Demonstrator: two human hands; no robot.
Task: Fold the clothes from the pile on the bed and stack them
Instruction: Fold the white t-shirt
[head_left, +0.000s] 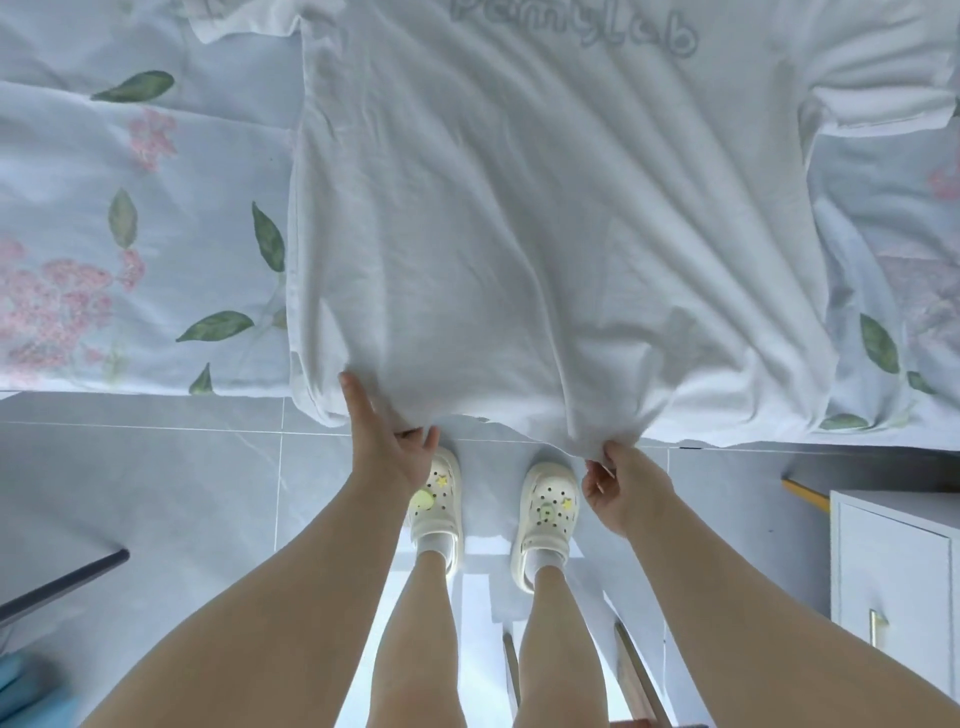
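T-shirt (545, 234) spread flat on bed (130, 208), stretching away beyond both hands | left hand (387, 441) grips hem, right hand (623, 483) pinches hem alongside | likely held taut to smooth before folding

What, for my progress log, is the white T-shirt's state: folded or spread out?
Spread out: the white T-shirt lies flat, full length, on the bed; left hand and right hand hold its hem.
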